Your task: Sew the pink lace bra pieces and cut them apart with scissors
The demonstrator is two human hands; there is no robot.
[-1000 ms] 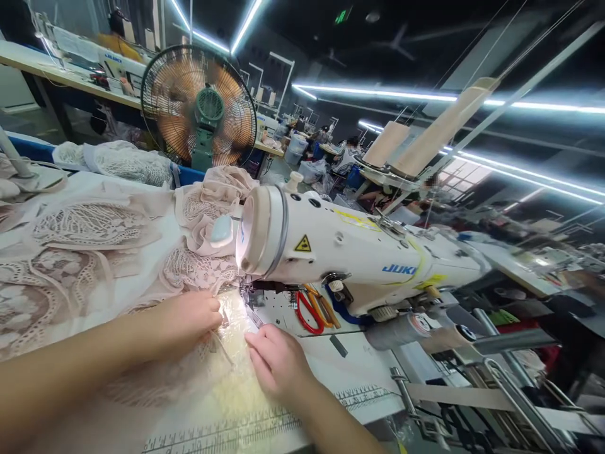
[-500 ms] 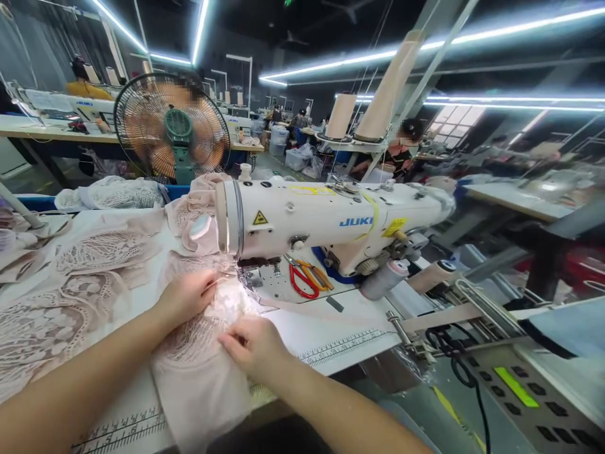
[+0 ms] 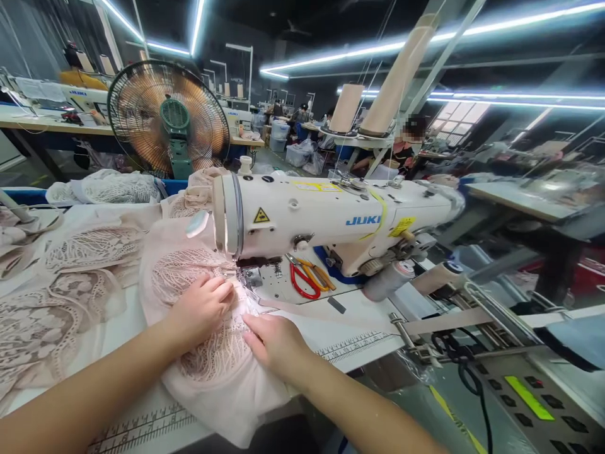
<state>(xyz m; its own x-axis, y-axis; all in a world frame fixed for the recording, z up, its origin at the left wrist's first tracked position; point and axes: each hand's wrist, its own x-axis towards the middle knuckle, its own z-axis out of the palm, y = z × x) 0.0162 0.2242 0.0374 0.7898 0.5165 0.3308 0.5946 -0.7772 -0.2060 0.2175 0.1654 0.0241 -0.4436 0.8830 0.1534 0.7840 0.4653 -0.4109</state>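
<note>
A pale pink lace fabric piece lies on the sewing table under the head of a white JUKI sewing machine. My left hand rests on the lace just left of the needle area, fingers curled and pressing the cloth down. My right hand lies flat on the cloth's right edge, fingers stretched toward the presser foot. The fabric hangs over the table's front edge.
Red-handled scissors and orange-handled snips lie on the machine bed. More lace pieces pile up at left. A standing fan is behind. Thread cones stand at the back; a control panel sits at right. Other workers sit far off.
The camera view swung and settled. The lace piece has been pulled nearer and spread under the needle; both hands shifted slightly toward the presser foot, my right hand now flatter.
</note>
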